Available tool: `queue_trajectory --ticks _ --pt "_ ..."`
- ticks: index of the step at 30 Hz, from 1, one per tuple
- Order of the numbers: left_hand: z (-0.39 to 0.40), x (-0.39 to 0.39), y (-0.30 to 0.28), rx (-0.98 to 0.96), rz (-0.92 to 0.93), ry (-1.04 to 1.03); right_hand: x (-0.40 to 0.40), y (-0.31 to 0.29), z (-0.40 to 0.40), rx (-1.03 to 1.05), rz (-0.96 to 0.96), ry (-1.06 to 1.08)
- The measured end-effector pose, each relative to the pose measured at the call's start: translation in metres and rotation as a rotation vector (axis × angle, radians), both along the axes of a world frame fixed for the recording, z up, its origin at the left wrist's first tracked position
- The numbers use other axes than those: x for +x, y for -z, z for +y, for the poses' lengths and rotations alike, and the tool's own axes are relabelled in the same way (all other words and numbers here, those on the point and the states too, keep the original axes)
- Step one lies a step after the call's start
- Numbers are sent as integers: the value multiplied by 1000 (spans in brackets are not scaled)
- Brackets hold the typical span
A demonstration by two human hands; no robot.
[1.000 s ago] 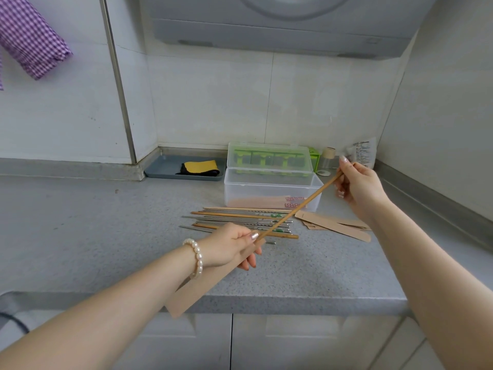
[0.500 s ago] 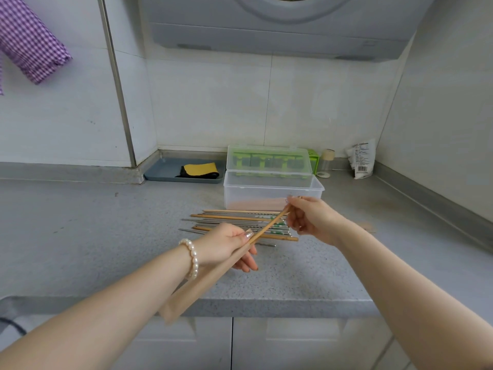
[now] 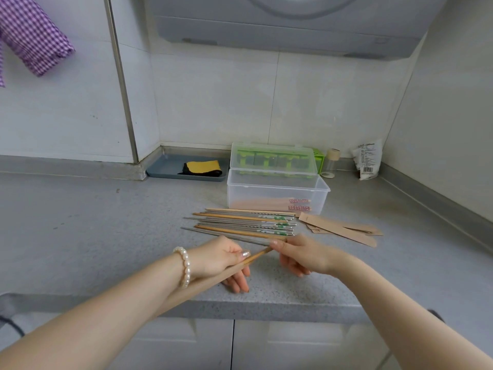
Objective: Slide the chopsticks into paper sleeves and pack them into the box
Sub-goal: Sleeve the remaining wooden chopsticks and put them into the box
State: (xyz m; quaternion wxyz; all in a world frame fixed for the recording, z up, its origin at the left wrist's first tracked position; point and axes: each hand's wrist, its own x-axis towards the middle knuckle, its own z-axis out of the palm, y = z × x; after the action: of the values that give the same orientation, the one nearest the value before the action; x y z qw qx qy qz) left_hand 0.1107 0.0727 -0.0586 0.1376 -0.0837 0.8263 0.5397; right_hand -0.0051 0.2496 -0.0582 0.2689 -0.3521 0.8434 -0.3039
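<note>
Two hands, left (image 3: 221, 259) gripping one sleeve (image 3: 202, 283), right (image 3: 301, 253) pinching one chopstick (image 3: 260, 254)

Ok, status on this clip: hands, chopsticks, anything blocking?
Left hand grips sleeve; right hand pinches chopsticks, mostly in sleeve. Box open, some packed. Nothing blocking.

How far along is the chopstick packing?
Early on. A few sleeved chopsticks already lie in the clear box. The left hand holds a paper sleeve while the right hand pushes a wooden chopstick in. A pile of loose chopsticks and spare sleeves remain on the counter.
</note>
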Motion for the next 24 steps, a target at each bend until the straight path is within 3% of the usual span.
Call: queue_trajectory --ticks 4,7,9,11,15,24 --pt "0 -2 -2 -27 -23 26 -2 -3 7 69 -14 -51" --pt "-3 -5 -3 -121 25 25 -19 -11 13 -125 -49 78" --pt "-8 -8 -6 -221 84 18 -40 -11 18 -267 85 270" --pt "-13 -10 -9 -247 106 -4 -55 -2 21 -227 222 357" --pt "-19 -9 -8 -164 38 -47 -62 22 15 8 311 276" --pt "-32 -2 -7 66 -29 -109 -68 28 7 39 366 307"
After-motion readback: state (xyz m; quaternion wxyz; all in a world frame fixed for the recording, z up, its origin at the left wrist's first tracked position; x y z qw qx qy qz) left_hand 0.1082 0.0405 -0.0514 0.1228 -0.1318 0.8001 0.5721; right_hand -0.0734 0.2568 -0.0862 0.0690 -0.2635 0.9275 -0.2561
